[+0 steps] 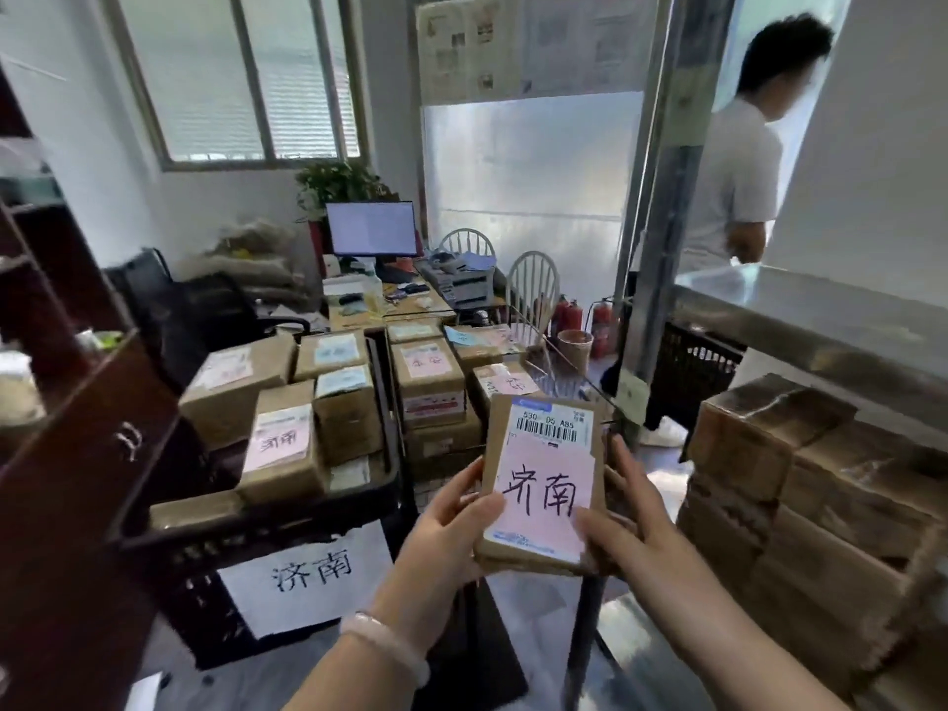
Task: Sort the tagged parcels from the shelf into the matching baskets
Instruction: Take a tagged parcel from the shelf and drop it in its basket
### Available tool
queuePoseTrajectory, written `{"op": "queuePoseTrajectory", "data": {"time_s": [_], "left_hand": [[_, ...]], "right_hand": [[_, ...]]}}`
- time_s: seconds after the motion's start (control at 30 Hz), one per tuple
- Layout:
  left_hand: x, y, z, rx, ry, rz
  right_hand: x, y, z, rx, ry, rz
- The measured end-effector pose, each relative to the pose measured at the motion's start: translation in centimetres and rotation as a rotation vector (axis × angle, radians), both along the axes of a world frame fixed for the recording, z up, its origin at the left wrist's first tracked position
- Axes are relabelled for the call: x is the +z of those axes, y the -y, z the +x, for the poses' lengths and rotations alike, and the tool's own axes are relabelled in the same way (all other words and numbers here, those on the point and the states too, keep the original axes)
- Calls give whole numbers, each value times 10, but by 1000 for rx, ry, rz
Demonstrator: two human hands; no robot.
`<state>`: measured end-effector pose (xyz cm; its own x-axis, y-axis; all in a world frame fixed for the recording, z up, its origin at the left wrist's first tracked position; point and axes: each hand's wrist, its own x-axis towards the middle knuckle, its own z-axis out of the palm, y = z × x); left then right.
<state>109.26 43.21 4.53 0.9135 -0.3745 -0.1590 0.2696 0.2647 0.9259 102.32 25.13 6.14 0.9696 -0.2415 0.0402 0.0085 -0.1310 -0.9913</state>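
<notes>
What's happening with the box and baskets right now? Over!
Left hand and right hand grip the parcel, pink tag up. Basket with matching sign sits left, parcels inside. Nothing seen blocking.

Pretty cramped office: big grey-framed window with closed blinds (241,79) letting in daylight, a cluttered wooden bench (426,303) with a lit flat monitor (372,228), two white spindle-back chairs (533,284), and red fire extinguishers (570,314) on the floor by a frosted partition (528,171).
</notes>
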Motion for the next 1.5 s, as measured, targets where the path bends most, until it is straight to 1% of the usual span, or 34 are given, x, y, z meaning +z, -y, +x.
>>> {"op": "queuePoseTrajectory", "data": {"time_s": [0.1,0.2,0.3,0.43,0.57,0.67,0.8,0.97,1.1,1.23,1.37,1.4,1.5], "left_hand": [[4,-48,24,131,0,-37],[9,-102,52,245,39,7],[15,-157,83,373,6,25],[28,-215,110,500,7,47],[34,-269,133,578,-28,77],[28,-301,152,592,-44,177],[9,-329,184,610,-137,226],[-22,-337,235,530,-181,313],[-45,-332,265,428,-138,546],[-64,-330,283,392,-108,581],[-101,-338,309,322,-53,608],[-98,-335,307,317,-46,625],[-56,-314,277,349,3,725]], "right_hand": [[7,-28,28,79,-7,-38],[9,-56,56,111,-4,-68],[10,-86,83,136,4,-107],[11,-127,117,192,33,-291],[10,-162,144,237,74,-421],[8,-185,160,258,78,-424],[3,-210,177,273,71,-400],[0,-224,191,245,56,-391],[1,-226,196,206,52,-388],[-1,-226,197,191,42,-391],[-6,-222,197,169,26,-379],[-8,-221,197,163,22,-375],[-13,-220,197,152,12,-375]]}}
